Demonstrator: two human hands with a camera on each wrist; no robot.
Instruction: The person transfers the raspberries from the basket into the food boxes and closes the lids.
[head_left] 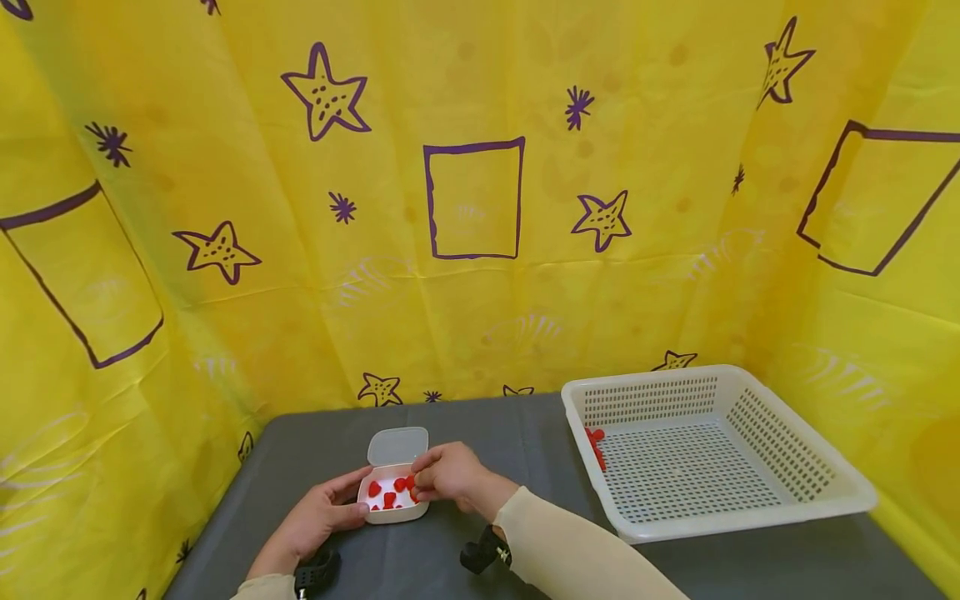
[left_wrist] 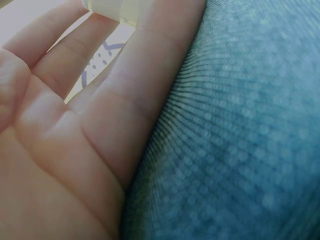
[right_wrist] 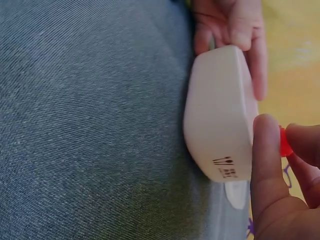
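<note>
A small white lidded box (head_left: 397, 516) rests on the dark table with its lid (head_left: 398, 447) folded back. Several red heart-like pieces (head_left: 399, 484) lie scattered on its white inside. My left hand (head_left: 318, 510) grips the box's left side, thumb at the front and fingers toward the back; in the left wrist view its palm (left_wrist: 55, 135) faces the camera and the box shows at the top. Over the box's right edge, my right hand (head_left: 452, 477) pinches a small red piece (right_wrist: 285, 142) between thumb and fingers. Fingers partly cover that piece.
At the right stands a large white perforated basket (head_left: 750, 521), with a few red pieces (head_left: 596, 448) along its left side. Dark cloth covers the table (head_left: 517, 433). A yellow patterned curtain (head_left: 480, 333) rises behind and at both sides.
</note>
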